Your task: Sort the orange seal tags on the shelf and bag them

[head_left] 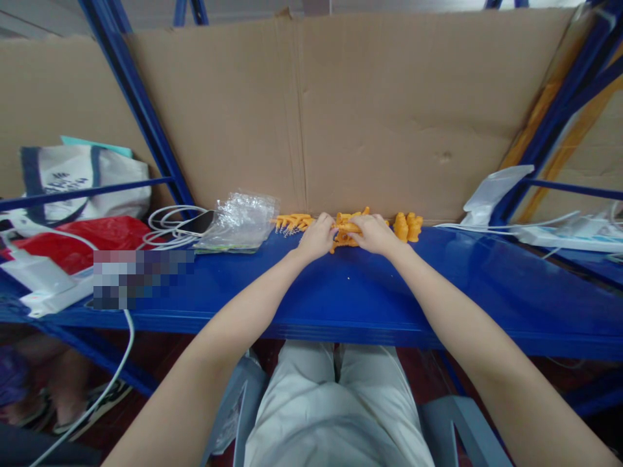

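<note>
Small orange plastic pieces lie in a loose pile (345, 240) near the back of the blue shelf. My left hand (317, 237) reaches in from the pile's left side, fingers curled together; what they grip, if anything, is hidden. From the right, my right hand (377, 235) has its fingers closed on an orange piece (348, 227). Beside my left hand is a row of orange pieces with thin metal chains (291, 223). Several rounded orange figures (407, 227) stand bunched together to the right of my right hand.
Clear plastic bags (243, 220) lie left of the pieces, by a coiled white cable (168, 224). Farther left are a red bag (82, 241), a canvas bag (117, 178) and a white power strip (58, 295). Cardboard (370, 117) walls the back. A white holder (491, 194) stands right.
</note>
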